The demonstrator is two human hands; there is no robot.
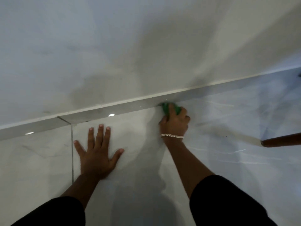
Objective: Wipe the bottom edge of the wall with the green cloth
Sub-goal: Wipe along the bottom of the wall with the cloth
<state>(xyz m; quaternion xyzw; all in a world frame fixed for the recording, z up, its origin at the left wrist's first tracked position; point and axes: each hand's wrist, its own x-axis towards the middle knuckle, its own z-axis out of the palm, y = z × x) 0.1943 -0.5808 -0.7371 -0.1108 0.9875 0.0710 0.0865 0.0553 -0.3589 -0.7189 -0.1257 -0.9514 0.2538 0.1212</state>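
**Green cloth pressed to the skirting at the foot of the wall**

Two black sleeves (48,212) are seen nearest the camera, one at each lower corner of the view, with bare forearms reaching forward from them over a glossy pale tiled floor (138,185). A dark shadow is cast on the tiles between the arms.

The left hand (97,154) is laid flat on the floor, palm down, with the fingers and thumb spread wide apart and nothing held. It is placed just to the right of a grey grout line (72,152) that runs from the near floor up to the skirting.

Farther on, a pale chain bracelet (171,136) is worn on the right wrist. The right hand (175,123) is closed around a bunched green cloth (169,109), the fingers curled and clamped on it, so that only part of the cloth is shown above the knuckles. The cloth is pressed against the grey skirting (114,111), where the skirting meets the floor, somewhat right of the middle of its visible run. Small pale specks are seen on the skirting just left of the cloth.

At the right edge, a brown wooden piece (281,141) is seen above the floor; what it belongs to cannot be told.

Beyond the skirting, the white wall (130,46) is seen rising, marked by soft grey shadows.
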